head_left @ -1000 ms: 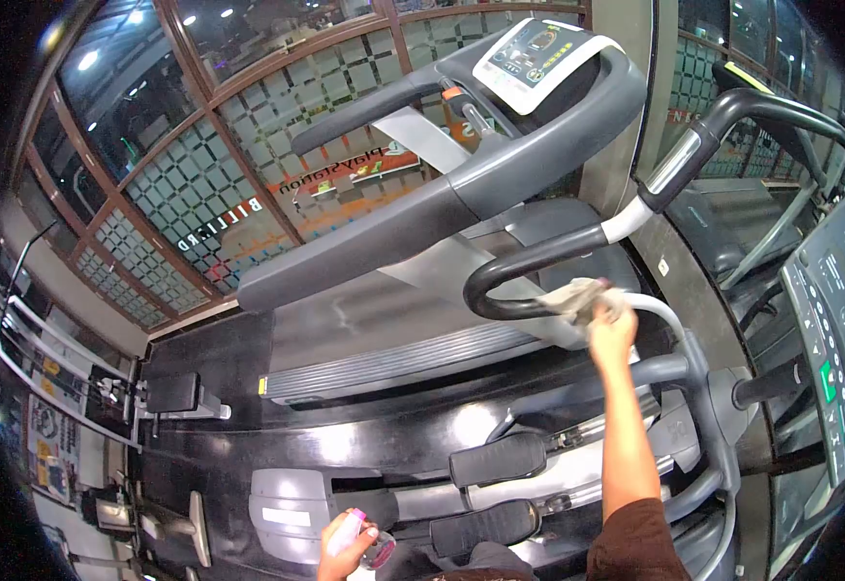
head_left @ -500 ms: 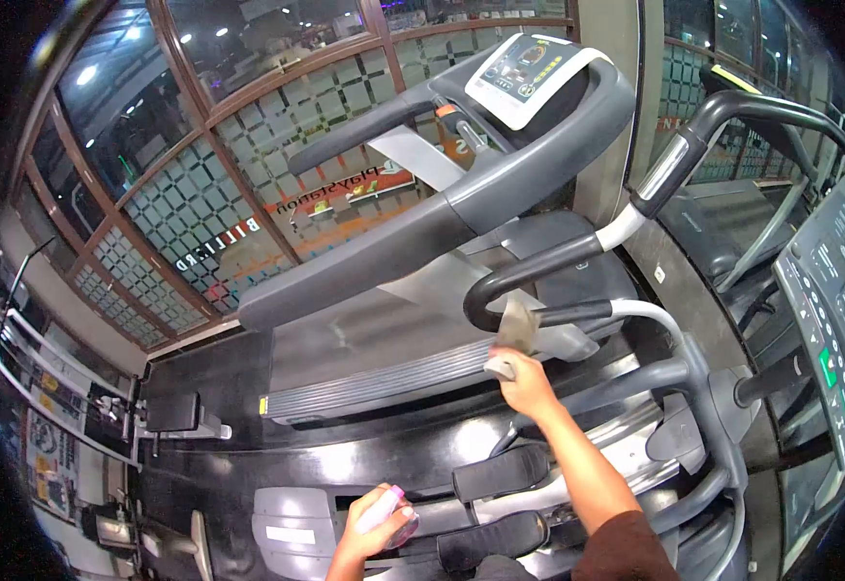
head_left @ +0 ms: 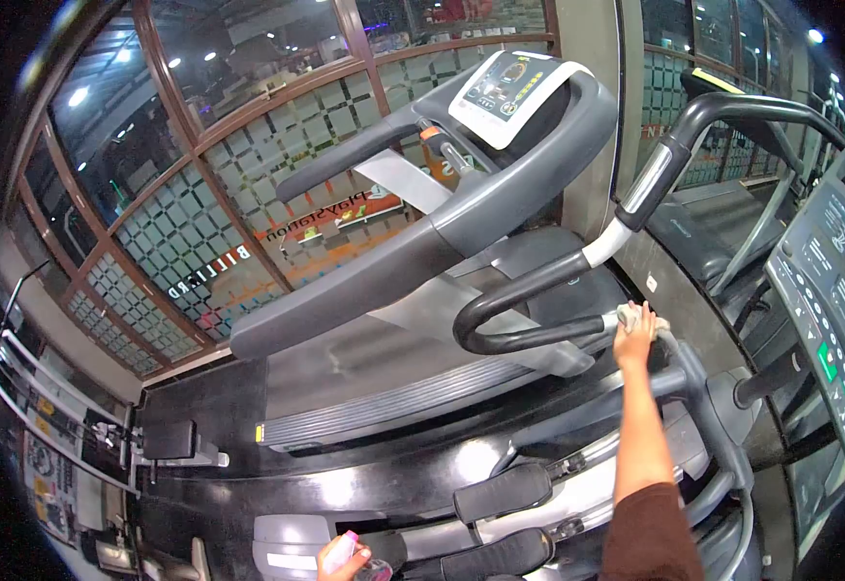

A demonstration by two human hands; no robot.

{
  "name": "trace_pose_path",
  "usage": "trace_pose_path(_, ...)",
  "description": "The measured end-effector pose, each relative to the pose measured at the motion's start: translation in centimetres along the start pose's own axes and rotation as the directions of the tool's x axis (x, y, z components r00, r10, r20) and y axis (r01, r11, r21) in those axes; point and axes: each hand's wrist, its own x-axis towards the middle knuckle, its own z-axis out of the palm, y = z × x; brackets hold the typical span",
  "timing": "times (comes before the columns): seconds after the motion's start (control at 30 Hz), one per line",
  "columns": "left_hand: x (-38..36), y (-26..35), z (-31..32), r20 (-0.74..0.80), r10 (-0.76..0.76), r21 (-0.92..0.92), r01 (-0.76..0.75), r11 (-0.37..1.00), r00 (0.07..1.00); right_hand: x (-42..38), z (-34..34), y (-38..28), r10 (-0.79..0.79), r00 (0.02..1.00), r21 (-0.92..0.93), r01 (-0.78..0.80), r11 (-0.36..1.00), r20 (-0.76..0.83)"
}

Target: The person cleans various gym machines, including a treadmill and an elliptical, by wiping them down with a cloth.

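Observation:
My right hand [head_left: 635, 341] is closed around a pale cloth [head_left: 626, 316] pressed against the lower arm of the elliptical trainer's handlebar [head_left: 538, 339], where the black grip meets the light metal tube. Low in the view, my left hand [head_left: 333, 560] grips a small bottle [head_left: 342, 552] with a pink top and a see-through lower part, perhaps a spray bottle. The bottom edge of the picture cuts off part of that hand. Below my right arm lie the trainer's black foot pedals [head_left: 503, 495].
A treadmill [head_left: 345, 290] stands beyond the trainer, along the windows [head_left: 258, 58]. The trainer's console [head_left: 824, 281] rises at the right. At the left are a weight bench [head_left: 169, 440] and a rack [head_left: 54, 407]. Another treadmill [head_left: 722, 228] stands at the far right.
My right hand has moved right along the handlebar with the cloth, from the black grip to the metal tube. My left hand and the bottle have sunk lower in the view.

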Motion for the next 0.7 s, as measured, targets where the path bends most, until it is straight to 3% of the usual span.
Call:
trace_pose_path(0.03,0.0,0.2,-0.1,-0.028,0.1,0.052,-0.098,0.994,0.995,-0.8,1.0,-1.1,-0.011,0.992,0.087,0.021,0.996,-0.123)
trace_pose_path(0.1,-0.2,0.5,0.2,-0.067,0.295,0.156,-0.282,0.947,0.953,-2.2,1.4,-3.6,0.112,0.989,0.099,-0.102,0.99,-0.1)
trace_pose_path(0.13,0.2,0.5,0.8,-0.078,0.381,0.215,-0.357,0.909,0.921,-2.9,1.1,-4.4,0.119,0.984,0.251,-0.083,0.964,-0.13)
trace_pose_path(0.2,1.5,0.9,2.6,-0.088,0.545,0.335,-0.491,0.805,0.834,-5.8,1.2,-6.8,-0.05,0.995,0.3,0.074,0.951,-0.085)
trace_pose_path(0.27,1.5,4.0,3.1,0.028,0.294,0.065,-0.296,0.953,0.955,-8.9,-0.9,-10.2,-0.18,0.983,0.417,0.178,0.891,-0.035)
trace_pose_path(0.3,1.6,6.3,3.3,0.11,0.174,-0.059,-0.169,0.984,0.978,-10.1,-1.7,-10.7,-0.201,0.977,0.532,0.137,0.836,0.064)
trace_pose_path(0.33,0.6,9.0,4.0,0.081,0.27,0.083,-0.277,0.957,0.959,-10.0,-2.4,-9.6,-0.331,0.941,0.512,0.254,0.82,0.063)
trace_pose_path(0.37,0.7,8.4,4.1,0.098,0.25,-0.09,-0.242,0.966,0.963,-9.9,-2.9,-8.7,-0.455,0.888,0.493,0.369,0.788,0.061)
trace_pose_path(0.4,1.4,7.2,4.4,0.116,0.236,-0.265,-0.199,0.943,0.965,-9.3,-5.1,-10.0,-0.173,0.981,0.705,0.06,0.706,0.09)
trace_pose_path(0.43,1.7,6.6,4.7,0.135,0.225,-0.434,-0.147,0.889,0.965,-8.8,-8.0,-10.9,0.126,0.969,0.666,-0.237,0.708,0.211)
trace_pose_path(0.47,1.2,7.0,4.7,0.116,0.221,-0.459,-0.145,0.877,0.968,-7.3,-9.4,-10.5,0.236,0.942,0.723,-0.334,0.605,0.238)
trace_pose_path(0.5,0.8,7.6,4.4,0.093,0.271,-0.263,-0.239,0.935,0.958,-5.3,-6.7,-6.1,0.326,0.929,0.766,-0.337,0.547,0.176)
trace_pose_path(0.53,0.4,8.1,4.2,0.086,0.323,-0.053,-0.32,0.946,0.942,-3.6,-8.7,-6.3,0.405,0.888,0.76,-0.415,0.5,0.218)
trace_pose_path(0.57,0.2,8.3,3.9,0.09,0.376,0.161,-0.386,0.908,0.922,-2.1,-9.3,-6.3,0.401,0.906,0.754,-0.355,0.553,0.132)
trace_pose_path(0.63,-0.6,7.4,3.6,0.067,0.387,0.088,-0.392,0.916,0.92,0.0,-5.9,-4.2,0.304,0.953,0.713,-0.216,0.667,0.004)
trace_pose_path(0.67,-0.9,6.6,3.4,0.054,0.392,0.053,-0.395,0.917,0.918,0.1,-4.8,-4.8,0.274,0.952,0.621,-0.296,0.726,0.134)
trace_pose_path(0.7,-1.0,5.5,3.3,0.036,0.356,0.078,-0.357,0.931,0.934,-0.3,-1.3,-4.2,0.234,0.958,0.479,-0.286,0.83,0.166)
